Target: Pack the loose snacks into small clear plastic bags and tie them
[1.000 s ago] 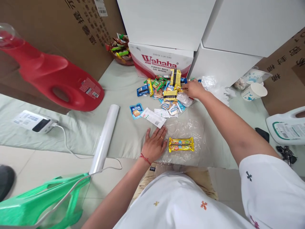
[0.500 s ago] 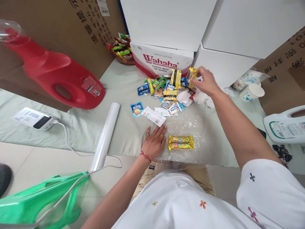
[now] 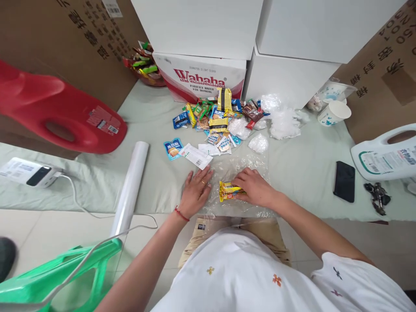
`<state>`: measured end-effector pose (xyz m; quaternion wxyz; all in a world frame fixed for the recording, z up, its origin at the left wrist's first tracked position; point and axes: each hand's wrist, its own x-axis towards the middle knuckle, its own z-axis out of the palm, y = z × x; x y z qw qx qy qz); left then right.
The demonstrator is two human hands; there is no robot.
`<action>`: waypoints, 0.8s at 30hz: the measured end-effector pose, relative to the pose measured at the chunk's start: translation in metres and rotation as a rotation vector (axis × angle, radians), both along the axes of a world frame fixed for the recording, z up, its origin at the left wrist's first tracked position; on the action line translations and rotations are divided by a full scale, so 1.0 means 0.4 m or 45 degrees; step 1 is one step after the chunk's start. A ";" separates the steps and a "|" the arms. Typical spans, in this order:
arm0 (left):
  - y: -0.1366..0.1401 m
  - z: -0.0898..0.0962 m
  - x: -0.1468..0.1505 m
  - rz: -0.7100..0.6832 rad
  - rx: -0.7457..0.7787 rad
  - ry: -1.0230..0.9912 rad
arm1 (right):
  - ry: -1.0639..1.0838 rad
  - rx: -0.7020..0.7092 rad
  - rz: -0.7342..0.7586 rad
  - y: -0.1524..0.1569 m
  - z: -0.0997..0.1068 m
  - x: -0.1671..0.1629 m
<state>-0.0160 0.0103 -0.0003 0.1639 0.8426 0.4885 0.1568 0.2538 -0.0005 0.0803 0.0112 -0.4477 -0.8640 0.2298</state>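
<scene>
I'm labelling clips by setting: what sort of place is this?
Perhaps a storeroom or similar indoor corner: there are stacked white boxes, a purified-water carton among them, and wrapped snacks heaped in front of it.

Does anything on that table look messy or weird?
Yes, a bit messy: the snack packets lie in a jumbled heap by the Wahaha box, with crumpled clear plastic beside them. They look untidy next to the yellow packets side by side under the right hand. I see no spill.
</scene>
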 end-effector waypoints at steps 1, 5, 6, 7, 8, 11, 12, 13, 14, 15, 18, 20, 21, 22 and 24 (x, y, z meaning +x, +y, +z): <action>0.002 0.005 -0.006 0.028 0.012 -0.052 | 0.034 0.021 -0.017 0.008 0.000 0.008; 0.013 0.059 0.010 0.251 0.166 -0.156 | 0.085 0.146 -0.197 0.081 0.007 0.049; 0.019 0.077 0.026 0.265 0.198 -0.144 | 0.058 0.171 -0.222 0.106 0.003 0.054; 0.029 0.095 0.045 0.237 0.215 -0.121 | 0.024 0.187 -0.221 0.132 -0.005 0.056; 0.043 0.110 0.067 0.176 0.216 -0.090 | -0.015 0.194 -0.197 0.157 -0.015 0.054; 0.108 0.136 0.129 -0.034 0.172 0.049 | -0.160 0.175 -0.081 0.216 -0.045 0.039; 0.134 0.137 0.142 -0.079 0.149 0.107 | -0.209 0.160 -0.054 0.229 -0.050 0.034; 0.160 0.136 0.149 -0.118 0.107 0.169 | -0.248 0.146 -0.039 0.239 -0.051 0.033; 0.184 0.134 0.150 -0.154 0.057 0.223 | -0.269 0.134 -0.037 0.245 -0.048 0.034; 0.204 0.132 0.146 -0.180 0.013 0.259 | -0.271 0.126 -0.042 0.248 -0.041 0.039; 0.227 0.143 0.114 -0.238 -0.071 0.237 | -0.161 0.128 -0.067 0.231 -0.005 0.069; 0.207 0.160 0.089 -0.291 -0.045 0.151 | -0.039 0.174 -0.054 0.193 0.018 0.094; 0.188 0.168 0.077 -0.333 -0.008 0.112 | 0.015 0.213 -0.036 0.166 0.026 0.105; 0.164 0.172 0.066 -0.385 0.043 0.077 | 0.058 0.255 -0.011 0.135 0.030 0.114; 0.110 0.169 0.044 -0.506 0.128 0.033 | 0.088 0.322 0.059 0.063 0.024 0.126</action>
